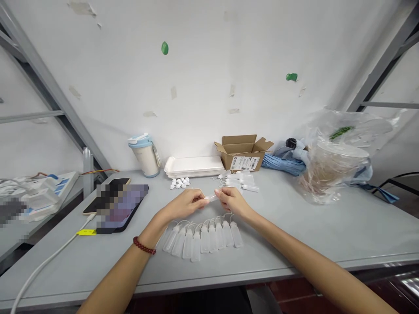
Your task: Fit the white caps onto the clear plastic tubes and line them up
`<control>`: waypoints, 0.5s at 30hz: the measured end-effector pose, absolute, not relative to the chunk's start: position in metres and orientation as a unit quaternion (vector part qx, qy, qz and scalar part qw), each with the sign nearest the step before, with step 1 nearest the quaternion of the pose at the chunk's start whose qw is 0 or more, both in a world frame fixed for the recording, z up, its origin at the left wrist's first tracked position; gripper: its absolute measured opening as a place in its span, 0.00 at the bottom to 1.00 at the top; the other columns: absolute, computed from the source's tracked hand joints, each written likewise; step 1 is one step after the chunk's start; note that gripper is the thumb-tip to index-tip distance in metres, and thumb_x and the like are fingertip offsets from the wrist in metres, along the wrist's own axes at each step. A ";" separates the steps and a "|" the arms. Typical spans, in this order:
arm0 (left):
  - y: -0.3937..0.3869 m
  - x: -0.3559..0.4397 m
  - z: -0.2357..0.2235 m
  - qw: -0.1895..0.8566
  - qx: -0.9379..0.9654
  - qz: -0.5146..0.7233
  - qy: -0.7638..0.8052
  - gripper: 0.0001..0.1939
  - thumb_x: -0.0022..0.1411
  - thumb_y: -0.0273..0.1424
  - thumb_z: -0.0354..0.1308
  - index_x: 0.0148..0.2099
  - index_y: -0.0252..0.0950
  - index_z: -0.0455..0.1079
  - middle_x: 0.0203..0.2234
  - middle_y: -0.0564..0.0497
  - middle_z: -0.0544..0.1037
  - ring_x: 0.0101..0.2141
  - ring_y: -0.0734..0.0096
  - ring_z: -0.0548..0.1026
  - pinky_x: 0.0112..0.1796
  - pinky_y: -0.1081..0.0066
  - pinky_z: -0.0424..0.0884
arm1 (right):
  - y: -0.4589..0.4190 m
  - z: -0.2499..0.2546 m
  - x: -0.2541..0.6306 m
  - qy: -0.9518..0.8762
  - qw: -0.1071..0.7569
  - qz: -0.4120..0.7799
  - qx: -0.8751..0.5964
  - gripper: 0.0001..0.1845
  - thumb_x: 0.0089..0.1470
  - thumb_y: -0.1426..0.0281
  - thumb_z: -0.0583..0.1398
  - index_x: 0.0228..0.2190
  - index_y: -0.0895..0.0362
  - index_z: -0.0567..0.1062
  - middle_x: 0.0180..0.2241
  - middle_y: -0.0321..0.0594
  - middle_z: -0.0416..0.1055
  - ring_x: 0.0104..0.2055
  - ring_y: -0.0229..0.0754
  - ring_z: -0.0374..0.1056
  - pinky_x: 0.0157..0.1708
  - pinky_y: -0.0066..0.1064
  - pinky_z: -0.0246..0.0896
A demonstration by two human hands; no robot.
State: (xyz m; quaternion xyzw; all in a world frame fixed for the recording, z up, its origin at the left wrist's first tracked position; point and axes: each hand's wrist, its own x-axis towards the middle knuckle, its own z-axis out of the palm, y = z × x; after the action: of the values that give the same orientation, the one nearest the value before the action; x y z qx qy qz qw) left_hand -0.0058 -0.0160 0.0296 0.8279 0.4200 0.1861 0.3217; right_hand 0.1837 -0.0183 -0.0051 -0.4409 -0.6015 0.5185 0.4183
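My left hand point(187, 203) and my right hand point(234, 202) meet above the middle of the table. Their fingertips pinch a small translucent plastic bottle point(212, 198) from both ends; the fingers hide much of it. Nearer to me, just below the hands, several flat translucent bottles point(204, 240) lie side by side in a curved row, with thin white cords looping from their tops. Behind my right hand is a loose group of similar bottles point(249, 188). A cluster of small white caps point(180, 183) sits behind my left hand.
Along the wall stand a tumbler point(146, 158), stacked white trays point(196, 166) and an open cardboard box point(245, 156). Blue fabric point(284, 165) and a plastic-bagged container point(330, 170) are at the right. Two phones point(127, 209) and a white cable point(52, 261) lie left.
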 end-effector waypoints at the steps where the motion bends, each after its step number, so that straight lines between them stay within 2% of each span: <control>1: -0.016 -0.006 0.029 0.339 0.824 0.183 0.415 0.17 0.61 0.42 0.48 0.30 0.34 0.68 0.25 0.51 0.74 0.28 0.69 0.69 0.31 0.71 0.64 | -0.018 -0.005 0.184 -0.599 0.421 0.520 -0.439 0.27 0.45 0.48 0.57 0.16 0.54 0.53 0.11 0.25 0.46 0.13 0.29 0.44 0.14 0.25 0.40; 3: -0.016 -0.005 0.030 0.378 0.813 0.185 0.403 0.19 0.62 0.42 0.46 0.30 0.34 0.68 0.27 0.50 0.74 0.30 0.69 0.71 0.34 0.69 0.66 | -0.019 -0.004 0.184 -0.603 0.424 0.518 -0.434 0.26 0.47 0.48 0.56 0.17 0.54 0.54 0.12 0.26 0.48 0.14 0.29 0.45 0.15 0.26 0.42; 5: -0.016 -0.005 0.032 0.413 0.798 0.191 0.396 0.19 0.62 0.43 0.46 0.29 0.34 0.67 0.26 0.50 0.73 0.30 0.69 0.71 0.35 0.69 0.67 | -0.020 -0.002 0.185 -0.628 0.430 0.483 -0.433 0.24 0.49 0.49 0.55 0.19 0.55 0.59 0.13 0.27 0.50 0.15 0.31 0.47 0.16 0.26 0.44; 8: -0.015 -0.006 0.035 0.451 0.775 0.205 0.393 0.19 0.62 0.44 0.47 0.29 0.33 0.66 0.24 0.51 0.72 0.27 0.71 0.70 0.33 0.70 0.67 | -0.023 0.002 0.186 -0.695 0.438 0.371 -0.433 0.18 0.52 0.55 0.55 0.30 0.58 0.70 0.17 0.29 0.56 0.20 0.33 0.51 0.21 0.27 0.47; 10: -0.014 -0.007 0.037 0.462 0.768 0.214 0.388 0.19 0.62 0.43 0.48 0.29 0.33 0.67 0.22 0.52 0.71 0.26 0.72 0.70 0.33 0.71 0.66 | -0.024 0.005 0.187 -0.731 0.428 0.318 -0.425 0.16 0.54 0.59 0.55 0.36 0.58 0.72 0.20 0.31 0.59 0.22 0.34 0.53 0.24 0.27 0.49; 15: -0.016 -0.007 0.039 0.458 0.772 0.218 0.382 0.18 0.61 0.42 0.50 0.27 0.34 0.67 0.19 0.53 0.71 0.23 0.72 0.69 0.30 0.72 0.66 | -0.026 0.007 0.189 -0.745 0.406 0.313 -0.426 0.13 0.55 0.62 0.53 0.30 0.59 0.72 0.22 0.33 0.63 0.24 0.35 0.54 0.27 0.28 0.49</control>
State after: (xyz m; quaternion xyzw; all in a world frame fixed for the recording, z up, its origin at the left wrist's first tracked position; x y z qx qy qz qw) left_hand -0.0072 -0.0163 0.0387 0.7723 0.3822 0.2182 0.4581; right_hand 0.1889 -0.0261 0.0072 -0.4264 -0.7455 0.3125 0.4059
